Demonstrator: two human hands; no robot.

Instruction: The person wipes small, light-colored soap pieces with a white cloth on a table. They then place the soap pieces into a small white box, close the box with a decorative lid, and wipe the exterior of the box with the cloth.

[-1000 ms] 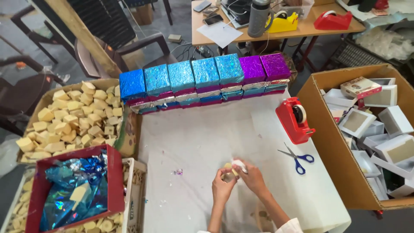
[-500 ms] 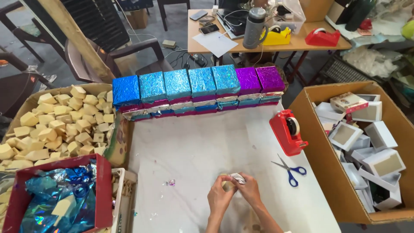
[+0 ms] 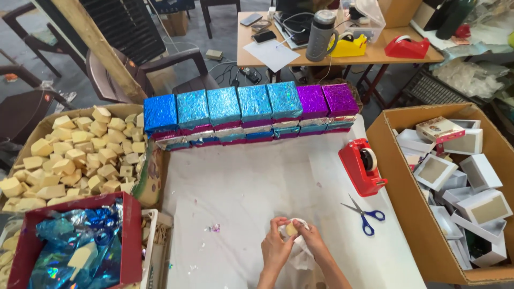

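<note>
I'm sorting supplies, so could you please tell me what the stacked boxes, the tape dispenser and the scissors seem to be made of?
Stacked boxes: wrapped in glossy blue and purple foil, judging by the crinkled holographic glints. Tape dispenser: probably smooth red plastic, with an even sheen. Scissors: pale blades, likely metal; blue handles, probably plastic.

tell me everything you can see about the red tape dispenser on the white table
The tape dispenser is glossy red, likely plastic, with a heavy rounded body and a roll of pale tape set in its top. It stands upright on the white sheet covering the table, near the right edge beside the cardboard box. Blue-handled scissors lie just in front, apart from it. Neither hand touches it.
</note>
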